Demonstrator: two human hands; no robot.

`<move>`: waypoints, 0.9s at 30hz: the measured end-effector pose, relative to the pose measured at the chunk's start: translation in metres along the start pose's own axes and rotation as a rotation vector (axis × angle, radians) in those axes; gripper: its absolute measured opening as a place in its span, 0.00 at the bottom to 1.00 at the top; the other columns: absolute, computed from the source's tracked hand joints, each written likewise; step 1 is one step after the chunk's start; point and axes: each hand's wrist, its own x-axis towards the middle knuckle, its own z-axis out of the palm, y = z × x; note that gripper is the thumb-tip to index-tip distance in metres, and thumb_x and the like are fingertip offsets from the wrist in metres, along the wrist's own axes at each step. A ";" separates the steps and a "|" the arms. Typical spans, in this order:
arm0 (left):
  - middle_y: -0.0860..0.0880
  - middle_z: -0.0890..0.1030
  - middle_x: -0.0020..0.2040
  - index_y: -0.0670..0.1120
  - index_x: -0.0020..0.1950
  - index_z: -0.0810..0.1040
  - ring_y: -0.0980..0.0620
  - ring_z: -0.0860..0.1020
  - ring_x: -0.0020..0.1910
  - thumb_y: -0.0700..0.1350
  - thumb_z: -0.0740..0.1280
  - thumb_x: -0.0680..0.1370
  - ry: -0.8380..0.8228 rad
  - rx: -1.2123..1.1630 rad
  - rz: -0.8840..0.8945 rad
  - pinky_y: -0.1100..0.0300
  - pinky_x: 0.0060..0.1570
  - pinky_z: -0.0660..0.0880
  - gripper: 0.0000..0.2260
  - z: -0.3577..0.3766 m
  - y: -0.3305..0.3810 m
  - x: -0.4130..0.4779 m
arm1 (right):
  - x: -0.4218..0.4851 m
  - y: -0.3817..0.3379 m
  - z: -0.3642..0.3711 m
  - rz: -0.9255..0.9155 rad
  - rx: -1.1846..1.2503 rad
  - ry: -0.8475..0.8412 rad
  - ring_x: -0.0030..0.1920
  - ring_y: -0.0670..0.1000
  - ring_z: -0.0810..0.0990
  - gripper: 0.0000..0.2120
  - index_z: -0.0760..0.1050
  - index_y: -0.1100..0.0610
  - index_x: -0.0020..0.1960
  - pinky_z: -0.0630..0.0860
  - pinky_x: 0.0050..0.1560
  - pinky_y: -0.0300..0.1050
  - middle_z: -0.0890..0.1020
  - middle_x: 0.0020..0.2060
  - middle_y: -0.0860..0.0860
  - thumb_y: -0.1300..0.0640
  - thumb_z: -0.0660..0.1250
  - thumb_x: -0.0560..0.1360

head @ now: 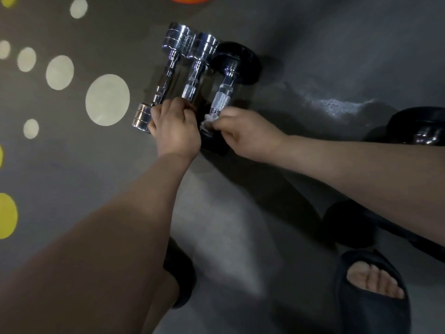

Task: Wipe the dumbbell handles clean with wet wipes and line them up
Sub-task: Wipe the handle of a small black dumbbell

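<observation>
Three dumbbells lie side by side on the grey floor. The left chrome dumbbell [166, 80] and the middle chrome dumbbell [197, 66] have shiny heads. The right dumbbell [222, 97] has black heads and a knurled chrome handle. My left hand [175, 128] grips the near end of the middle dumbbell's handle. My right hand [245, 133] pinches a white wet wipe [210, 119] against the near end of the black dumbbell's handle. The near heads of the middle and right dumbbells are mostly hidden by my hands.
Another black dumbbell [419, 131] lies at the right edge, and a dark bar [349, 222] passes under my right forearm. My feet in dark slippers [370, 292] stand at the bottom. Pale and yellow dots [107, 100] mark the floor on the left.
</observation>
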 end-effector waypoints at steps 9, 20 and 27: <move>0.50 0.77 0.57 0.49 0.50 0.78 0.47 0.66 0.64 0.44 0.53 0.78 -0.005 -0.009 0.003 0.51 0.63 0.58 0.13 0.001 -0.001 0.000 | 0.008 0.014 -0.008 0.059 -0.093 0.156 0.43 0.62 0.82 0.13 0.83 0.62 0.57 0.80 0.43 0.53 0.80 0.46 0.63 0.60 0.62 0.80; 0.50 0.77 0.56 0.53 0.45 0.71 0.46 0.66 0.63 0.42 0.55 0.79 0.008 -0.040 -0.004 0.50 0.63 0.58 0.09 -0.001 0.001 -0.001 | 0.008 -0.002 0.002 0.502 0.193 0.330 0.43 0.51 0.80 0.04 0.80 0.58 0.49 0.76 0.45 0.46 0.82 0.42 0.53 0.61 0.67 0.78; 0.55 0.72 0.52 0.52 0.44 0.70 0.47 0.65 0.63 0.41 0.55 0.80 -0.006 -0.039 -0.022 0.50 0.64 0.58 0.09 -0.002 0.003 -0.001 | 0.039 -0.006 -0.007 1.172 1.024 0.633 0.41 0.53 0.83 0.09 0.77 0.55 0.40 0.84 0.49 0.54 0.82 0.40 0.52 0.65 0.68 0.77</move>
